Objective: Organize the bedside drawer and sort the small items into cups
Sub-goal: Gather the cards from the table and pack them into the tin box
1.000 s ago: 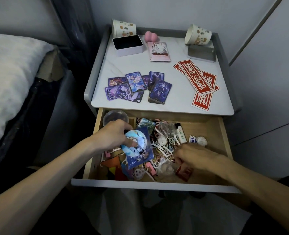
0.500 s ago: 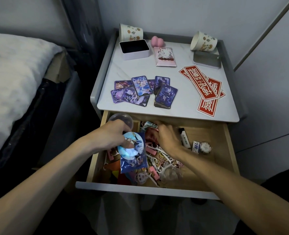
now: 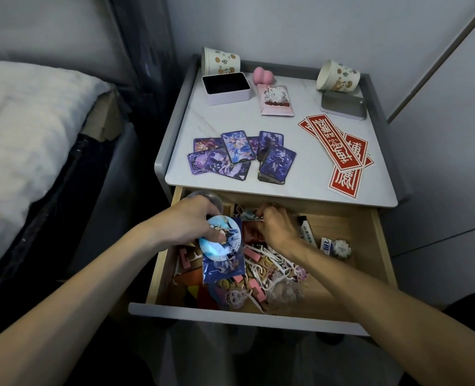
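The wooden drawer (image 3: pixel 370 263) stands pulled open, full of small clutter: pink clips, white floss picks, stickers. My left hand (image 3: pixel 191 224) holds a round blue badge (image 3: pixel 217 243) together with a blue card (image 3: pixel 225 263) over the drawer's left part. My right hand (image 3: pixel 275 227) reaches to the drawer's back middle, its fingers pinching a small item there that I cannot identify. Two patterned paper cups (image 3: pixel 221 62) (image 3: pixel 338 76) lie on their sides at the back of the nightstand top.
On the nightstand top (image 3: pixel 308 174) lie purple cards (image 3: pixel 239 157), red paper strips (image 3: pixel 339 151), a white box (image 3: pixel 226 87), a pink packet (image 3: pixel 275 103), a pink sponge (image 3: pixel 262 75) and a grey tin (image 3: pixel 343 105). A clear cup (image 3: pixel 214 199) sits in the drawer's back left corner. A bed (image 3: pixel 30 140) is on the left.
My right hand has moved from the drawer's front right to its back middle, now pinching something. My left hand still holds the badge and card. The view has shifted down and closer.
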